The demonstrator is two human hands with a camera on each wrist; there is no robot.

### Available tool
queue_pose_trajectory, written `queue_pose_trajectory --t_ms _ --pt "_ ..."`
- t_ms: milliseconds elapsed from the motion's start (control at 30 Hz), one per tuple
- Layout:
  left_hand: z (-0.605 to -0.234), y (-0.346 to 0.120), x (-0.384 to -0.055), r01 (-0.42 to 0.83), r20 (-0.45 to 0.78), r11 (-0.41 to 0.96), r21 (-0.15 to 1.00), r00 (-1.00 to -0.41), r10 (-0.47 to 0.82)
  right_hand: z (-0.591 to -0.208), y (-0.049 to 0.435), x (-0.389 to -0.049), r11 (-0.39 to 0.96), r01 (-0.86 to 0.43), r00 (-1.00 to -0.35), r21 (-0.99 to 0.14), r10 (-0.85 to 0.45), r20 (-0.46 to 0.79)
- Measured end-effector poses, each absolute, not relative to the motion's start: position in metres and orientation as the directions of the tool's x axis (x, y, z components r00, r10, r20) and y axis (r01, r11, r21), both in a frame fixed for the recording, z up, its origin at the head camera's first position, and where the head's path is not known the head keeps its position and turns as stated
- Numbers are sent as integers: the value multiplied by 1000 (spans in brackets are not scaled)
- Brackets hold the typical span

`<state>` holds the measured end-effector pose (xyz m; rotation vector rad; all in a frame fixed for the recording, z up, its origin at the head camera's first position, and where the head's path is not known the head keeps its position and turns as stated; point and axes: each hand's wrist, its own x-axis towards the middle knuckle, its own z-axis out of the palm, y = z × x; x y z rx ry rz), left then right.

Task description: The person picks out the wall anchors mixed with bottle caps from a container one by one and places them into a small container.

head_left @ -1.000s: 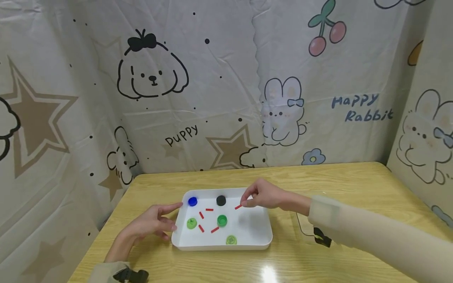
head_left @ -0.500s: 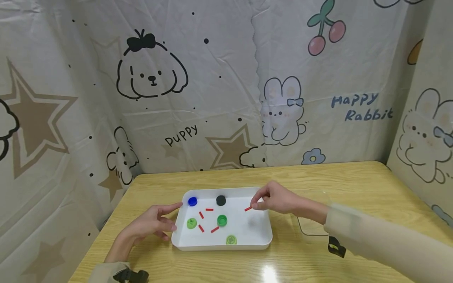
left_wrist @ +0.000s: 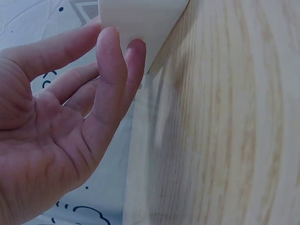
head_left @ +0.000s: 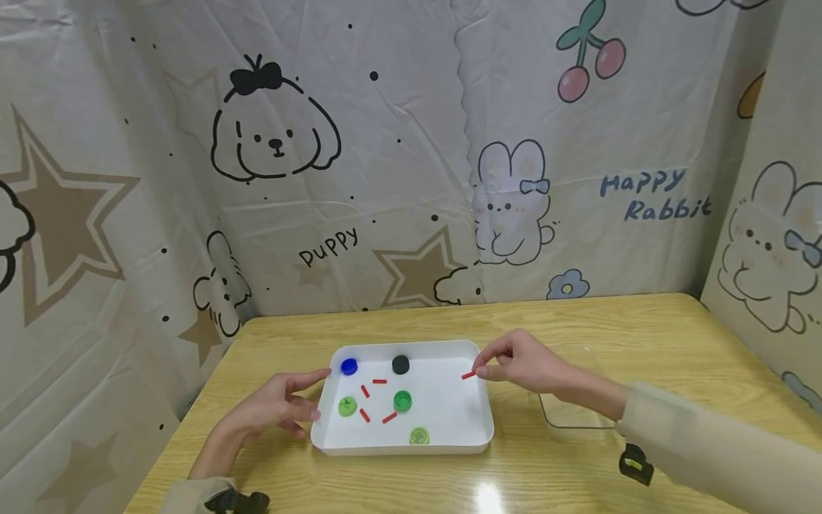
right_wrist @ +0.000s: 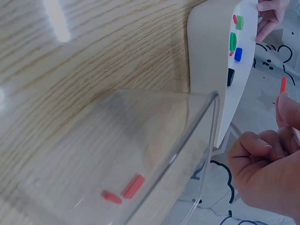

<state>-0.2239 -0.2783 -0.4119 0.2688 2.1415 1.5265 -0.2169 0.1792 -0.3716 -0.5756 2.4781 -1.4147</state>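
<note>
My right hand (head_left: 523,364) pinches a short red stick (head_left: 469,375) between thumb and fingertips, over the right rim of the white tray (head_left: 456,421). The stick (right_wrist: 283,85) points up past the thumb in the right wrist view. At the tray's left side my left hand (head_left: 272,403) touches the wall with its fingertips, palm off the table; the left wrist view shows its spread fingers (left_wrist: 108,70) against the tray's corner. Several red sticks (head_left: 379,381) lie in the tray among a blue cap (head_left: 349,366), a black cap (head_left: 401,365), a green cap (head_left: 402,401) and light green caps (head_left: 347,406).
A clear plastic box (head_left: 574,414) stands on the wooden table (head_left: 546,478) right of the tray, partly behind the right forearm. Red sticks (right_wrist: 133,186) lie inside it in the right wrist view. A printed curtain (head_left: 411,178) hangs behind the table.
My right hand has moved right with the red stick, from over the tray's inside to its right rim. The left hand and the tray have stayed in place.
</note>
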Motion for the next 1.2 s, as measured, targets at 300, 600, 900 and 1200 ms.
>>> queue_pose_trajectory --t_ms 300,600,900,1200 --pt "-411 -279 -223 -122 -277 349 929 -855 438 -371 200 -210 462 -195 -920 -865 -392 -2" --pt "-411 -278 -224 -137 -293 363 922 -859 419 -370 224 -202 464 -117 -936 -878 -346 -58" --pt "-414 -278 -224 -137 -293 371 918 -866 406 -369 249 -197 476 -93 -957 -874 -286 -54" --pt "-413 -278 -225 -137 -292 365 921 -864 410 -373 273 -194 505 -102 -970 -857 -243 -28"
